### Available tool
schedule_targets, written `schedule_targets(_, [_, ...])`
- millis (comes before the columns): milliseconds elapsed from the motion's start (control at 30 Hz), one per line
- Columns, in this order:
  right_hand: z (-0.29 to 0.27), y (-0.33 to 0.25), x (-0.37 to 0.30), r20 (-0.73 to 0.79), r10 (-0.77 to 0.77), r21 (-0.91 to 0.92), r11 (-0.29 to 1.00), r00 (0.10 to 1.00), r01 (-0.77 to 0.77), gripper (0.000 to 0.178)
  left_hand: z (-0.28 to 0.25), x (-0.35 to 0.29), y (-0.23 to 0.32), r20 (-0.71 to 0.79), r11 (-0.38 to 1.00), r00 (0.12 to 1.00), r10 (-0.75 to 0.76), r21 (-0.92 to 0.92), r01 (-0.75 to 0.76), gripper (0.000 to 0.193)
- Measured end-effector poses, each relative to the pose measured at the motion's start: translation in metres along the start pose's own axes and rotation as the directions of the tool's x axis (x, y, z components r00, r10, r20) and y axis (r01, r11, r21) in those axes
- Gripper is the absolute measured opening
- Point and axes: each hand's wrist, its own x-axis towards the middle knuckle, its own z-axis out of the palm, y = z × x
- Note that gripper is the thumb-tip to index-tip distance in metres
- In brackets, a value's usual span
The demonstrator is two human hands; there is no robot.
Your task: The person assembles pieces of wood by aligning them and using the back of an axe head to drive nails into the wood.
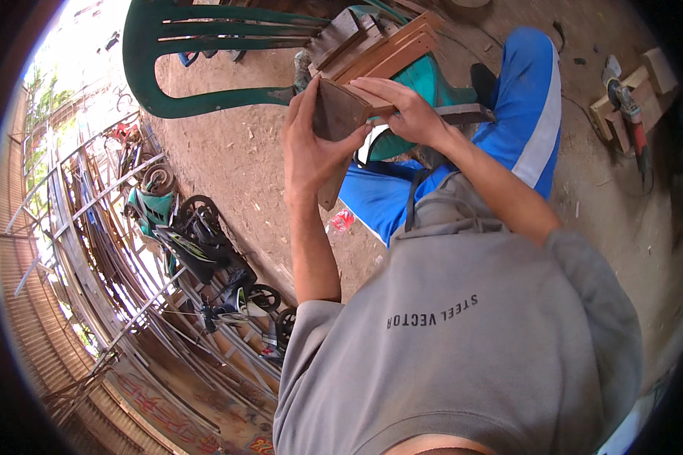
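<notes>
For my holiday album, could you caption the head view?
Left hand and right hand grip brown wooden pieces beside a green plastic chair piled with planks.

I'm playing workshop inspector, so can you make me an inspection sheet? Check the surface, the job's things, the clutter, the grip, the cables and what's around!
Surface: brown dirt floor, scattered with small pale bits.
Job's things: flat dark-brown wooden board, smaller tan wooden block; reddish-brown wooden pieces stacked on a dark green plastic chair.
Clutter: crumpled red-and-clear plastic wrapper; red-and-silver handheld grinder on pale wooden pieces.
Grip: left hand holds the board; right hand holds the block against it.
Cables: thin dark cable near the grinder; ends unclear.
Surroundings: black-and-green motorbike and long thin wood-like strips, left.
</notes>
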Motion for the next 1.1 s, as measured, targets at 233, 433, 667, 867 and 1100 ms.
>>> schedule_targets(233, [-0.003, 0.004, -0.003, -0.013, -0.019, 0.021, 1.0, 1.0, 0.019, 0.069, 0.003, 0.002, 0.025, 0.016, 0.985, 0.998, -0.053, 0.165, 0.05, 0.092])
schedule_targets(433, [-0.007, 0.004, -0.006, 0.0, 0.012, 0.056, 0.998, 1.0, -0.012, 0.068, 0.01, 0.003, 0.041, 0.002, 0.983, 0.994, -0.106, 0.149, 0.104, 0.088])
schedule_targets(667, [-0.011, -0.002, -0.005, 0.004, -0.005, 0.044, 0.999, 1.0, 0.005, 0.059, 0.008, 0.005, 0.037, 0.039, 0.974, 0.988, -0.15, 0.177, 0.141, 0.088])
schedule_targets(867, [-0.023, -0.009, -0.008, 0.073, 0.063, -0.054, 0.997, 0.995, -0.059, 0.069, 0.012, -0.002, 0.037, 0.017, 0.977, 0.991, -0.129, 0.175, 0.124, 0.091])
schedule_targets(1100, [-0.059, -0.058, 0.009, 0.131, 0.133, 0.439, 0.881, 0.982, -0.178, 0.056, 0.014, -0.001, 0.052, -0.001, 0.976, 0.988, -0.157, 0.154, 0.156, 0.089])
